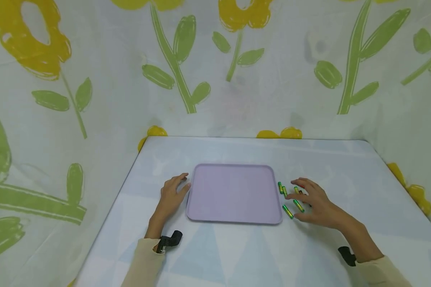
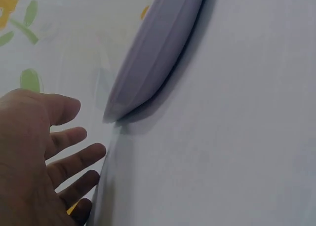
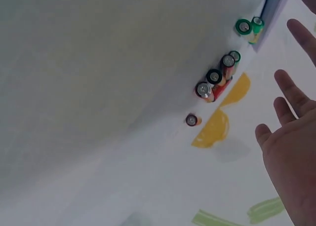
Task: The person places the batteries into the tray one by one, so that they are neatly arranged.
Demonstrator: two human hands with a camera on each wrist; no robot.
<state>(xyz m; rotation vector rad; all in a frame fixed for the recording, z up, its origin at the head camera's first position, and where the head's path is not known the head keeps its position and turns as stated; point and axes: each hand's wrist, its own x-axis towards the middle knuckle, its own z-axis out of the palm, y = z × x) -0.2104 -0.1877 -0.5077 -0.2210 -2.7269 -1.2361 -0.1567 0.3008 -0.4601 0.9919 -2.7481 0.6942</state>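
Note:
A shallow lilac tray (image 1: 233, 193) lies flat on the table. Just off its left rim is my left hand (image 1: 170, 197), thumb and fingers spread and holding nothing; the left wrist view shows a gap between them and the tray. My right hand (image 1: 319, 205) hovers over a loose group of batteries beside the tray's right side, fingers apart, nothing held. Green-and-yellow batteries (image 1: 287, 211) lie nearest the tray. Red-and-black batteries (image 3: 214, 77) are bunched farther off in the right wrist view, partly hidden by my hand in the head view. One orange-and-black battery (image 3: 192, 120) lies apart.
The table (image 1: 244, 255) has a pale cloth with blue triangles. Its back edge meets a hanging floral cloth (image 1: 273, 87), which also runs along the left and right sides. A black wrist camera (image 1: 170, 240) sits on my left wrist, another (image 1: 346, 256) on my right.

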